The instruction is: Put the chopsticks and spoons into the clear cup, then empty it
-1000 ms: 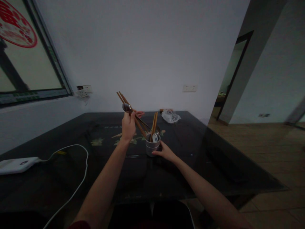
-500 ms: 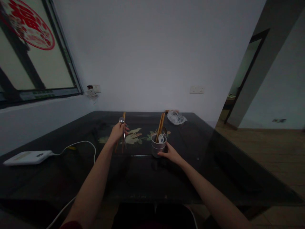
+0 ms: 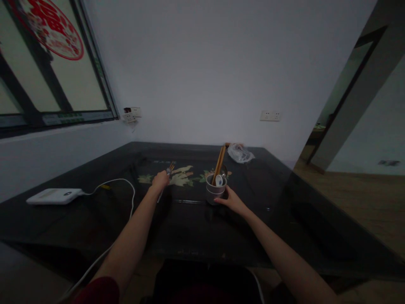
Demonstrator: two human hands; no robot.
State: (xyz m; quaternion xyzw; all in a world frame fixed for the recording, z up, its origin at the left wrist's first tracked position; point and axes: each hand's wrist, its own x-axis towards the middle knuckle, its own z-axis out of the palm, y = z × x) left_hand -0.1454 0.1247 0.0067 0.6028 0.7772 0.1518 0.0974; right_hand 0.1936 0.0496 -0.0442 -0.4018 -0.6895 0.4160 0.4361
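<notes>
My left hand (image 3: 160, 181) is closed at the table's left middle around a metal spoon (image 3: 168, 171). The spoon's rounded end shows beyond the fingers and a thin metal handle sticks out below them. Tips of wooden chopsticks (image 3: 172, 165) poke out past the same hand; the rest of them is hidden. My right hand (image 3: 232, 200) grips the lower right side of a metal cup (image 3: 215, 195), thumb in front. Standing in the cup are wooden chopsticks (image 3: 219, 164), a white spoon with a blue mark (image 3: 219, 180) and a metal spoon or ladle (image 3: 224, 170).
A crumpled clear plastic bag (image 3: 240, 153) lies at the back right of the dark glossy table (image 3: 190, 228). On the left is a white power bank (image 3: 55, 196), its white cable (image 3: 132, 198) running under my left forearm. A dark flat object (image 3: 321, 230) lies at right.
My left hand has lowered toward the table with the spoon and chopsticks, which now lean over flatter. The right hand stays on the cup. The view has shifted slightly.
</notes>
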